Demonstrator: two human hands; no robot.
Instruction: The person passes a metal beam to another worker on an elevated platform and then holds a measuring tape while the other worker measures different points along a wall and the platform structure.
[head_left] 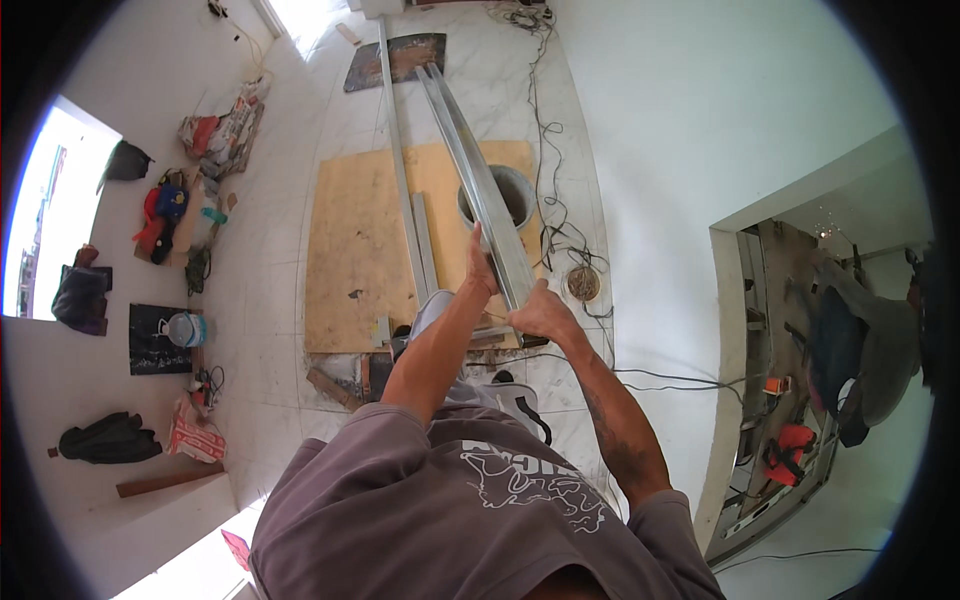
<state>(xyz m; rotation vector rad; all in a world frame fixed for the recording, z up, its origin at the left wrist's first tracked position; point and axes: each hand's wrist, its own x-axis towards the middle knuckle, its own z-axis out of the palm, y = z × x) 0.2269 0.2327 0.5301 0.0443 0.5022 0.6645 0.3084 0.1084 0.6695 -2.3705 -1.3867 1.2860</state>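
A bundle of long silvery metal profiles [478,180] slants away from me, its near end raised between my hands. My right hand [543,312] is closed around that near end. Against the left side of the bundle, lower down its length, lies my left hand [481,270], one digit pointing along the metal; its other fingers are partly hidden. Beneath the profiles stands a round grey bucket-like container [514,196], partly covered by them. Left of the bundle, another long metal profile [396,150] runs across a plywood sheet [350,240], with a shorter profile [422,235] alongside.
A dark stained board [365,68] lies at the far end. Tangled black cables [565,240] and a round coil-like item [583,284] lie along the right wall. On the left are bags [225,130], a clear water container [187,329] and clothes. A doorway opens at right.
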